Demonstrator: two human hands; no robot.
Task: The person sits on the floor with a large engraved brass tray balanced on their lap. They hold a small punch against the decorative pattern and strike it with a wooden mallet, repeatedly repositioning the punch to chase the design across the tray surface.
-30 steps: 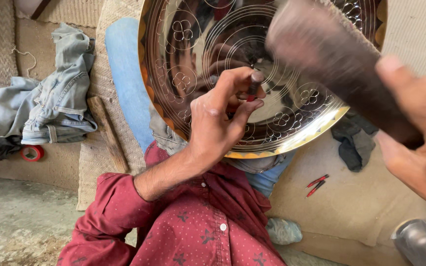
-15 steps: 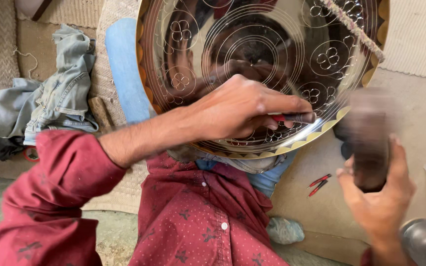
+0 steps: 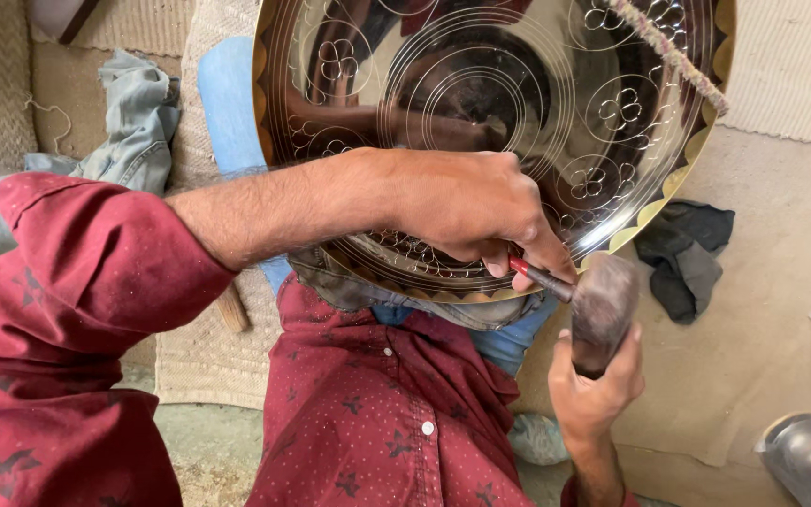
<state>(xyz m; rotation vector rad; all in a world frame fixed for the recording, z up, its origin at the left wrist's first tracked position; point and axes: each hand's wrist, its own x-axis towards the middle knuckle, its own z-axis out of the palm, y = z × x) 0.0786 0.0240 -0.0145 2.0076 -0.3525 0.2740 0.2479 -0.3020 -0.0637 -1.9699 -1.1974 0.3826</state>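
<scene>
We see a large round tray (image 3: 518, 113) of polished metal propped on the lap, its face tilted toward us; it mirrors dark shapes at its centre; fine engraved rings run around the middle, small flower-like motifs sit between them, and the rim is scalloped with a golden edge. A frayed cord (image 3: 673, 56) lies across the tray's upper right.

The left hand (image 3: 466, 207) reaches over the tray's lower edge, fingers pinched shut around a thin chisel (image 3: 539, 278) (red near the grip, dark toward the end); the chisel slants down to the right, off the tray's lower rim. The right hand (image 3: 593, 380), below the tray's rim, is wrapped closed on the handle of a hammer (image 3: 603, 305); the blurred hammer head meets the chisel's end.

Below the tray lies a dark red shirt (image 3: 377, 413) with small dots and star shapes; left of the tray lies a crumpled grey-blue cloth (image 3: 133, 122); right of it a dark rag (image 3: 687, 253) rests on the beige floor covering (image 3: 781, 310).
</scene>
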